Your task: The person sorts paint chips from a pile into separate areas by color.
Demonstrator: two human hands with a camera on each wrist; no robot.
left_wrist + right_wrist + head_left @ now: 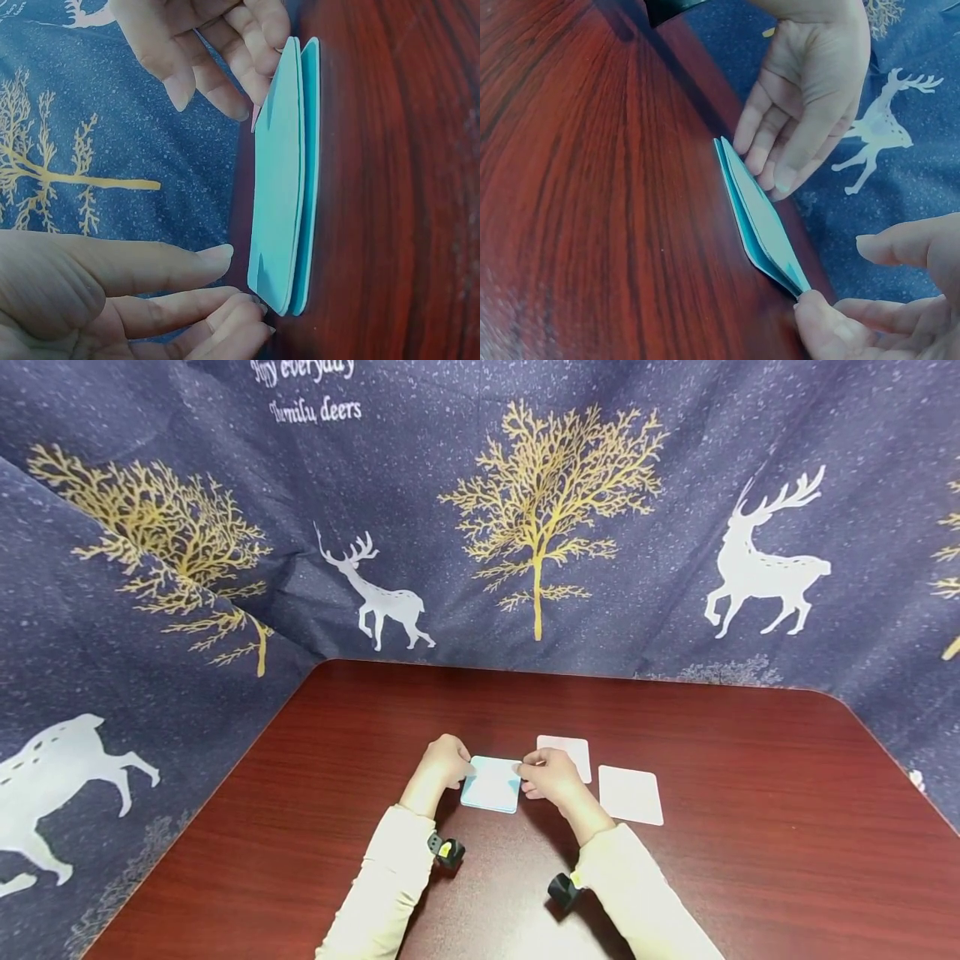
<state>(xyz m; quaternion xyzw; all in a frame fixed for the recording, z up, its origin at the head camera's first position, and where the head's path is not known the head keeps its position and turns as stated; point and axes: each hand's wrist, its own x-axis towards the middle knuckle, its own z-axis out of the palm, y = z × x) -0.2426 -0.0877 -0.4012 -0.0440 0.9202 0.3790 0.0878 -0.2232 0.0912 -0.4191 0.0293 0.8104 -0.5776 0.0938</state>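
Note:
A small stack of light-blue square cards (491,783) with rounded corners lies low at the table's middle. In the left wrist view the upper blue card (277,187) stands slightly apart from the one beneath. My left hand (446,760) is at the stack's left edge, its fingertips touching or very near it; its thumb (214,260) is raised off the card. Opposite, my right hand (551,774) touches the right edge with its fingertips. Its thumb (877,247) is also lifted clear in the right wrist view. Gaps between the blue layers (761,225) show there too.
Two pale square cards lie right of the stack: one pinkish card (573,752) partly behind my right hand, and one white card (630,795) farther right. The dark red wooden table (750,760) meets a blue cloth (600,635) with deer and trees along its back and left.

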